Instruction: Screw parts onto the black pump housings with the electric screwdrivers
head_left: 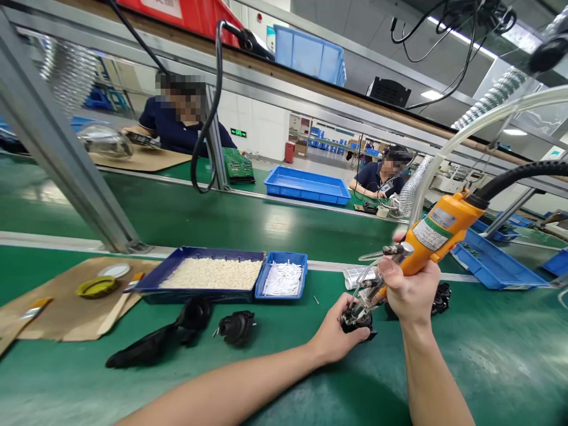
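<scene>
My right hand (412, 290) is wrapped round an orange electric screwdriver (437, 234), which slants down to the left with a clear hose and a black cable running from its top. The metal nose of the screwdriver meets a small black plastic part (361, 328) on the bench. My left hand (335, 334) grips that part from the left, thumb at the near side and fingers behind. Much of the part is hidden by the fingers and the tool tip. Left of my forearm lie a black part with metal pins (237, 327) and a long black handle-shaped piece (155, 343).
A dark blue tray (146, 284) holds many small cream pieces. Beside it, a small blue tray (305, 275) contains white strips. Brushes and a yellow ring-shaped dish (96, 287) rest on cardboard (53, 325). A metal post (75, 148) rises at left. Two people sit across the bench.
</scene>
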A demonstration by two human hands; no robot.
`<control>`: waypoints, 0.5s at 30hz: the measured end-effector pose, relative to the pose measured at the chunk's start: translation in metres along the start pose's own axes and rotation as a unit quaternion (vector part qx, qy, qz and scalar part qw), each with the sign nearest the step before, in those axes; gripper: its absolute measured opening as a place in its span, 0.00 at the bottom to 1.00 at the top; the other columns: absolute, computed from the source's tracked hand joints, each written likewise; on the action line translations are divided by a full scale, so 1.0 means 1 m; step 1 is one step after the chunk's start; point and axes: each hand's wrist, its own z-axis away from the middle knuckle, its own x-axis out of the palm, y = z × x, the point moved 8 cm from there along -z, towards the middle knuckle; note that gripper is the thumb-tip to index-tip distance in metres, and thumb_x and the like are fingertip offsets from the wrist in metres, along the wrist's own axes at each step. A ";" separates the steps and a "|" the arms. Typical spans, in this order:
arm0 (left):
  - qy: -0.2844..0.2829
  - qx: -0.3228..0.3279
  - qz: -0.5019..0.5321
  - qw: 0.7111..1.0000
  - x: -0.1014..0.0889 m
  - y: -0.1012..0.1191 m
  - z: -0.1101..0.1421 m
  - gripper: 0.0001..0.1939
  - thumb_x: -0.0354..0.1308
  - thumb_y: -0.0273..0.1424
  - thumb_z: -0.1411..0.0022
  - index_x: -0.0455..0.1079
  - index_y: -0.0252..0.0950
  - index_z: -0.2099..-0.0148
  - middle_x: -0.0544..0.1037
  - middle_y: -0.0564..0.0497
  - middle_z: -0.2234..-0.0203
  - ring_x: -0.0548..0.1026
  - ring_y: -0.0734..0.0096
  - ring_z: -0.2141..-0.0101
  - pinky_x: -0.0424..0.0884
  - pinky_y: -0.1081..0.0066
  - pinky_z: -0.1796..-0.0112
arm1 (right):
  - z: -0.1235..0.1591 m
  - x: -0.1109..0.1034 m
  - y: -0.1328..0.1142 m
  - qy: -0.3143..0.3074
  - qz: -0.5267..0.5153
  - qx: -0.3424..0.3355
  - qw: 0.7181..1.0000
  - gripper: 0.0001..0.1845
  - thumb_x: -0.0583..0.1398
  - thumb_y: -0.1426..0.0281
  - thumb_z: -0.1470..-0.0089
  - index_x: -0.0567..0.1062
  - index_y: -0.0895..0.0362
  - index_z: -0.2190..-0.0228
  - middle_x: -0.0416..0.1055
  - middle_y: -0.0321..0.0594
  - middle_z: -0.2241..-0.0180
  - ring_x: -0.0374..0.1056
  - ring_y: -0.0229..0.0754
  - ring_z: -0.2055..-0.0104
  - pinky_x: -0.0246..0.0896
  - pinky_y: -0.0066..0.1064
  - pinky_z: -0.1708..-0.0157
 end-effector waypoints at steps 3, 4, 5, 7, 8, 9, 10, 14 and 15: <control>0.004 0.001 0.004 1.000 -0.001 -0.001 0.000 0.27 0.73 0.40 0.45 0.72 0.37 0.46 0.81 0.46 0.57 0.76 0.49 0.49 0.70 0.52 0.44 | 0.002 0.004 -0.003 0.006 0.007 -0.003 1.000 0.22 0.75 0.60 0.55 0.76 0.54 0.61 0.67 0.31 0.77 0.62 0.36 0.79 0.64 0.28 0.81; 0.005 0.001 0.004 1.000 -0.001 -0.002 -0.001 0.26 0.74 0.39 0.45 0.72 0.37 0.47 0.81 0.46 0.57 0.76 0.49 0.49 0.70 0.52 0.43 | 0.003 0.005 -0.002 0.005 0.010 -0.004 1.000 0.22 0.75 0.61 0.55 0.76 0.54 0.61 0.67 0.31 0.78 0.62 0.36 0.79 0.63 0.28 0.81; 0.005 0.002 0.003 1.000 -0.001 -0.002 -0.001 0.26 0.74 0.38 0.45 0.72 0.37 0.47 0.81 0.46 0.57 0.76 0.49 0.48 0.70 0.52 0.43 | 0.003 0.005 -0.001 0.004 0.012 -0.004 1.000 0.22 0.75 0.61 0.55 0.76 0.54 0.61 0.66 0.31 0.78 0.62 0.36 0.79 0.63 0.28 0.81; 0.005 0.003 0.005 1.000 -0.001 -0.001 -0.002 0.25 0.74 0.37 0.45 0.72 0.37 0.48 0.81 0.46 0.58 0.76 0.49 0.48 0.71 0.52 0.43 | 0.003 0.006 0.001 0.007 0.013 -0.002 1.000 0.22 0.74 0.62 0.55 0.75 0.54 0.61 0.66 0.30 0.78 0.61 0.36 0.79 0.63 0.28 0.81; 0.001 0.001 0.011 1.000 -0.001 0.000 -0.001 0.25 0.74 0.36 0.45 0.72 0.37 0.47 0.81 0.46 0.58 0.76 0.49 0.49 0.71 0.52 0.44 | 0.003 0.006 0.002 0.009 0.012 0.000 1.000 0.22 0.74 0.63 0.56 0.75 0.54 0.61 0.67 0.30 0.78 0.61 0.36 0.79 0.63 0.28 0.80; -0.003 -0.002 0.020 1.000 0.001 0.000 -0.001 0.26 0.74 0.36 0.45 0.71 0.37 0.46 0.81 0.46 0.58 0.76 0.50 0.49 0.71 0.52 0.44 | 0.002 0.006 0.003 0.010 0.009 0.005 1.000 0.22 0.74 0.63 0.56 0.75 0.55 0.61 0.67 0.30 0.77 0.62 0.36 0.79 0.63 0.28 0.80; -0.008 -0.010 0.033 0.999 0.002 0.000 0.001 0.29 0.74 0.35 0.46 0.70 0.37 0.44 0.80 0.46 0.57 0.77 0.50 0.50 0.70 0.52 0.44 | 0.001 0.005 0.003 0.011 0.002 0.011 1.000 0.22 0.74 0.64 0.56 0.75 0.55 0.60 0.67 0.30 0.77 0.62 0.36 0.79 0.63 0.28 0.80; -0.025 -0.074 0.079 0.994 0.008 -0.007 0.011 0.53 0.76 0.30 0.53 0.52 0.41 0.31 0.78 0.46 0.53 0.77 0.55 0.53 0.70 0.54 0.47 | -0.007 -0.017 -0.010 0.043 -0.119 0.020 0.992 0.26 0.76 0.59 0.55 0.76 0.54 0.57 0.65 0.29 0.76 0.59 0.33 0.81 0.58 0.27 0.82; -0.027 -0.087 0.078 0.993 0.009 -0.009 0.014 0.60 0.77 0.29 0.55 0.45 0.43 0.28 0.77 0.46 0.52 0.77 0.56 0.54 0.70 0.55 0.47 | -0.008 -0.026 -0.016 0.057 -0.154 0.012 0.986 0.28 0.76 0.58 0.56 0.75 0.53 0.57 0.64 0.29 0.76 0.58 0.32 0.82 0.56 0.26 0.83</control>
